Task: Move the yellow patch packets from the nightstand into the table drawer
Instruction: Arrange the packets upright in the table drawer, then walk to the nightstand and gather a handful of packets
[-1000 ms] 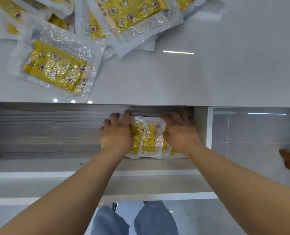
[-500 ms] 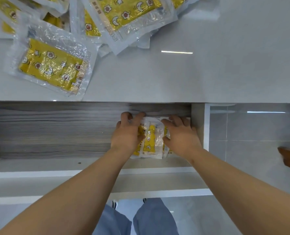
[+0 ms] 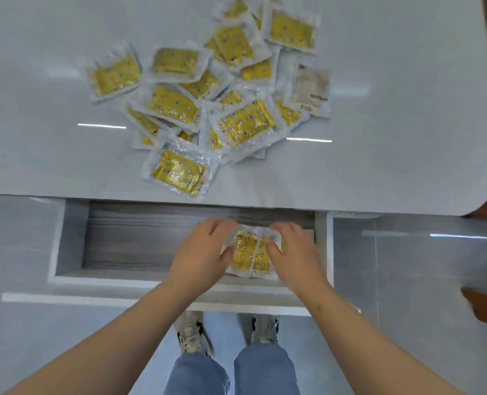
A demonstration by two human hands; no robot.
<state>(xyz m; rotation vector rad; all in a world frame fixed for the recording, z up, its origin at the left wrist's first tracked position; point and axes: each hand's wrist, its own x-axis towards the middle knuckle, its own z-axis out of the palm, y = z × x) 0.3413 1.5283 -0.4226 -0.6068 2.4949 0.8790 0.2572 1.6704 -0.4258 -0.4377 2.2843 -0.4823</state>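
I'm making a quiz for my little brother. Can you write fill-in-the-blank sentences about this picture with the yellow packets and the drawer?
1. The left hand and right hand hold the drawer packets at the ____ end of the drawer.
2. The pile of packets on the white top is mostly ____ in colour.
3. The drawer stands ____.
4. The person's jeans are ____.
Missing words: right; yellow; open; blue.

- The white glossy tabletop carries a loose pile of yellow patch packets, at 12 o'clock from the drawer.
- The open drawer has a small stack of packets on its grey bottom, at its 3 o'clock end.
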